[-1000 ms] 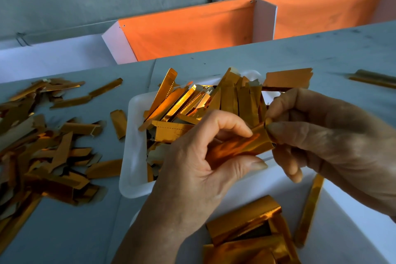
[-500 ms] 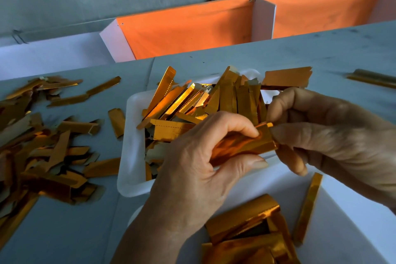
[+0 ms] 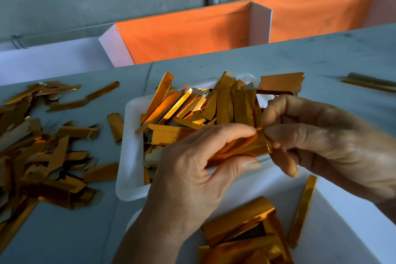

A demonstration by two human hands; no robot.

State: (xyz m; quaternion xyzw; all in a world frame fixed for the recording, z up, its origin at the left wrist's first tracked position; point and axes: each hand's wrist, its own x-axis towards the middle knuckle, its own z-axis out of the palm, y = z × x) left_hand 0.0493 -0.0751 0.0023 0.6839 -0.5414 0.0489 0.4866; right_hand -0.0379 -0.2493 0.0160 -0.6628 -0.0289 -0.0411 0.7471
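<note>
A small gold foil box piece is held above the table between both hands. My left hand grips its body, index finger curled over the top and thumb underneath. My right hand pinches the flap at its right end with thumb and fingers. Behind the hands, a white tray holds several flat gold foil pieces. A nearer white tray holds several folded gold boxes and one gold strip.
A loose heap of gold foil pieces covers the grey table at the left. One gold strip lies at the far right. Orange fabric bins with white dividers stand behind the table's far edge.
The gold piece has stayed between both hands. My right fingers have shifted on its right end, folding the flap. The view has drifted slightly.
</note>
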